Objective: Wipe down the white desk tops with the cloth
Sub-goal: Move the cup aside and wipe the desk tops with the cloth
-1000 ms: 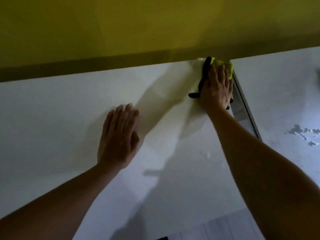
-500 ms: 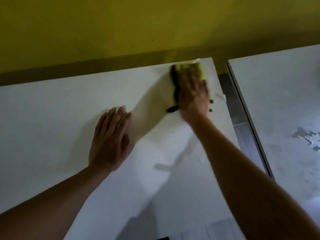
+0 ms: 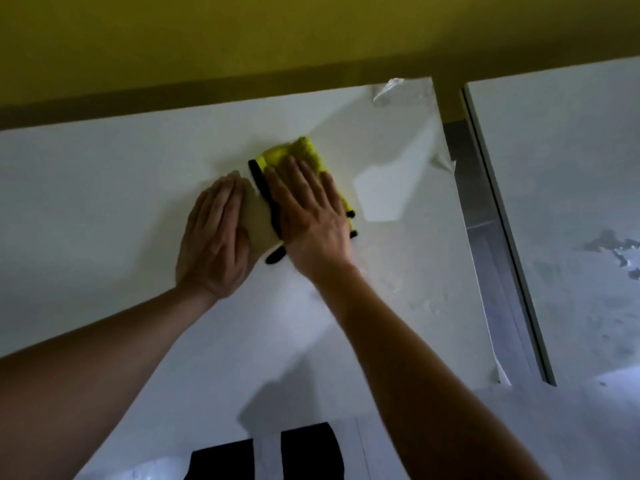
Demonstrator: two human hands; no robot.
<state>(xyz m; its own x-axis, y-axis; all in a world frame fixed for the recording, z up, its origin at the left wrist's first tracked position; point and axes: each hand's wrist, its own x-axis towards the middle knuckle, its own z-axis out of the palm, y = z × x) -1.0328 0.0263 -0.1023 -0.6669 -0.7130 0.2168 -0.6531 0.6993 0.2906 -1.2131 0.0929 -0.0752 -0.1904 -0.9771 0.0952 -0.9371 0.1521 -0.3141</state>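
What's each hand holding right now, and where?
The right hand presses flat on the yellow cloth, covering its near part. The left hand lies flat on the desk, holding nothing.

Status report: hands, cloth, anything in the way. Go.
Right hand flat, pressing yellow cloth onto near white desk. Left hand flat on desk beside it, empty. Peeling clear film at far right corner, ahead.

so the count: two white desk tops, the near one [image 3: 104,188] and a second [image 3: 568,168] off to the right across a gap, plus one yellow cloth with black trim [image 3: 304,155]. two bare hands, left [image 3: 216,237] and right [image 3: 310,216], and two peeled-up film corners, one [image 3: 389,88] at the back and one [image 3: 445,164] on the right edge.
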